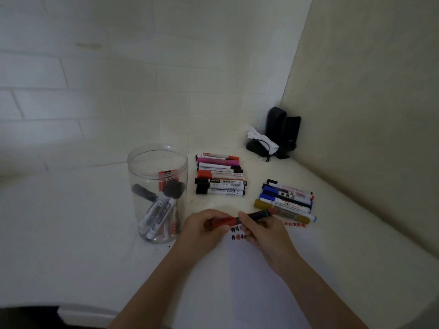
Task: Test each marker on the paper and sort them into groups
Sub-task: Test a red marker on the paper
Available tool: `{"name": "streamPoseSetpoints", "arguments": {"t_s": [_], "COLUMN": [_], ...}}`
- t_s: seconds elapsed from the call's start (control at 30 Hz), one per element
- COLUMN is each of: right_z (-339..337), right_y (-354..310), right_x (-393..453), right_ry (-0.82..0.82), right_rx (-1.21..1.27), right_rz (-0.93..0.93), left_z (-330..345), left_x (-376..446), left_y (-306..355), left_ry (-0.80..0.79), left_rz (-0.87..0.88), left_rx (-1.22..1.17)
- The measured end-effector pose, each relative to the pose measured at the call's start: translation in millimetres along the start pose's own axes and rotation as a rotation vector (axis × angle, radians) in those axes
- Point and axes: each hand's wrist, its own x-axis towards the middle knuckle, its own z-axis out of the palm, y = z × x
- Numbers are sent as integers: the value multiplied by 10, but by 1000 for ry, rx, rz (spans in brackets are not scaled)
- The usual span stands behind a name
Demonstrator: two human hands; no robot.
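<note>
on your far left stands the clear jar (pixel 158 193), open at the top, with a handful of untested markers (pixel 161 213) leaning inside it, black and red caps mixed. just right of the jar your left hand (pixel 202 227) is curled round the red end of the marker (pixel 247 217) you are working on, fingers wrapped tight on it. behind that hand, well back on the table (pixel 71 222), lies the first sorted group (pixel 219 174), a neat row with red, pink and black caps. the marker in hand runs level across the top of the paper (pixel 237 281), and your right hand (pixel 263 230) pinches its darker part between thumb and fingers, so both hands are gripping the one marker at its join. i cannot tell whether the cap is seated or partly off; by the grip, you look to be either pulling it off or pressing it back on. under your fingers the paper shows small black and red test marks (pixel 237 233), with more red marks further right. beyond your right hand sits the second group (pixel 286 198), with blue caps and a mustard-coloured one nearest you. in the far right corner are some dark objects (pixel 280 134) and a crumpled white thing, no part of the job. next move, as i judge it: if the tip is not yet tried, bare it and scribble on a clean patch; if it is, cap it and lay it with the group it belongs to, then reach back left to the jar.
</note>
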Motion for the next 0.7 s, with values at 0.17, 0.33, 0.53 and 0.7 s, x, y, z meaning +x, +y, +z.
{"name": "streamPoseSetpoints", "arguments": {"t_s": [0.17,0.33,0.53,0.7], "right_z": [28,-199,-378,-397], "right_y": [-57,-220,-204,-195], "right_x": [-2,-39,-84,-15], "right_ry": [-40,-100,-169,-80], "right_rx": [51,145,-732,-948], "right_rz": [90,133,-185,-374], "left_z": [-4,0,15,48], "left_x": [6,-11,-10,-21], "left_y": [18,56,59,18], "left_ry": [30,46,66,47], "left_rz": [18,-31,6,-19], "left_rx": [-12,-62,14,95]}}
